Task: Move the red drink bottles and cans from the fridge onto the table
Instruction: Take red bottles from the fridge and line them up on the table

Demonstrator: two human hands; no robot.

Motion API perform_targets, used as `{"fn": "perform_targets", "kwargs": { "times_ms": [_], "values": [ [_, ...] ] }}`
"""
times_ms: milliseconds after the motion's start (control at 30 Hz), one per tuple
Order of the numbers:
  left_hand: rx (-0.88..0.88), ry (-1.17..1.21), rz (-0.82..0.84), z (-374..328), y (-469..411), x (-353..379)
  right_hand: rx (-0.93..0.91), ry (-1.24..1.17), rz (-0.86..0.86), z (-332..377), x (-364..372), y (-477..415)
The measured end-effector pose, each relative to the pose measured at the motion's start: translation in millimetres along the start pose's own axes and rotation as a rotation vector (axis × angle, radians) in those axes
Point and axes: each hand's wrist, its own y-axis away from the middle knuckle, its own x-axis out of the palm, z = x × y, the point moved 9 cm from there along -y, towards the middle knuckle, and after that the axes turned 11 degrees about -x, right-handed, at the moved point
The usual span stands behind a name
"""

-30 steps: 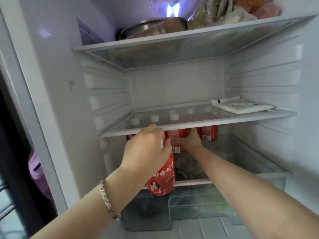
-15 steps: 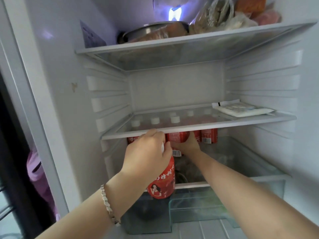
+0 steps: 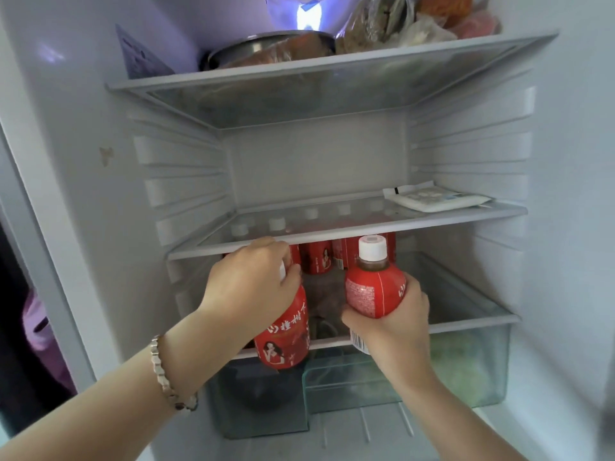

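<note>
I am looking into an open fridge. My left hand (image 3: 253, 281) grips the top of a red drink bottle (image 3: 286, 337) in front of the lower shelf's edge. My right hand (image 3: 396, 321) holds a second red bottle (image 3: 372, 287) with a white cap round its body, upright and out in front of the shelf. Several more red bottles (image 3: 319, 261) stand at the back of the lower shelf, their white caps showing through the glass shelf (image 3: 399, 224) above them.
A flat white packet (image 3: 436, 199) lies on the middle shelf at right. The top shelf holds a metal pot (image 3: 266, 49) and bagged food (image 3: 392, 24). Clear drawers (image 3: 466, 371) sit below the lower shelf. A dark gap with something pink (image 3: 36, 331) lies at far left.
My right hand has drawn a red bottle out from the back of the lower shelf toward me. My left hand keeps its hold on the other bottle, nearly still.
</note>
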Motion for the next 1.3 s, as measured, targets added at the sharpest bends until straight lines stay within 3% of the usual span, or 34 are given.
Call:
{"fn": "perform_targets", "kwargs": {
  "times_ms": [100, 233, 334, 467, 700, 800, 834, 900, 967, 1101, 1301],
  "values": [
    [-0.009, -0.031, 0.062, -1.8, -2.9, 4.1, -0.070, -0.035, 0.010, 12.3, -11.6, 13.2],
    [-0.036, 0.018, 0.140, -1.9, -2.5, 7.9, -0.227, 0.217, 0.079, 29.0, -14.8, 15.9],
    [-0.005, 0.046, 0.196, -7.0, 2.1, 1.8, -0.266, 0.345, 0.194, 37.7, -12.4, 8.4],
    [0.058, 0.040, 0.302, -19.2, 16.7, 5.2, -0.320, 0.384, 0.479, 56.3, 8.3, 9.5],
    [-0.021, 0.255, 0.395, -10.3, 26.8, 15.9, -0.184, 0.192, 0.839, 53.3, 38.0, 25.8],
    [-0.058, 0.259, 0.430, -5.0, 22.7, 20.3, -0.010, -0.003, 0.971, 42.0, 41.3, 20.0],
    [-0.067, 0.240, 0.438, -3.3, 20.9, 21.5, 0.045, -0.105, 0.886, 33.7, 38.4, 5.1],
    [-0.083, 0.195, 0.448, -0.4, 15.8, 23.4, 0.169, -0.166, 0.504, -1.7, 18.8, -42.7],
    [-0.088, 0.168, 0.444, -1.2, 8.4, 23.8, 0.269, 0.009, 0.261, -36.2, 5.7, -75.6],
    [-0.081, 0.136, 0.457, -9.3, -3.4, 26.4, 0.374, 0.395, 0.312, -89.9, 20.3, -120.8],
    [-0.067, 0.071, 0.439, -12.7, -13.8, 30.3, 0.382, 0.312, 0.219, -154.3, 40.4, -164.0]
  ]
}}
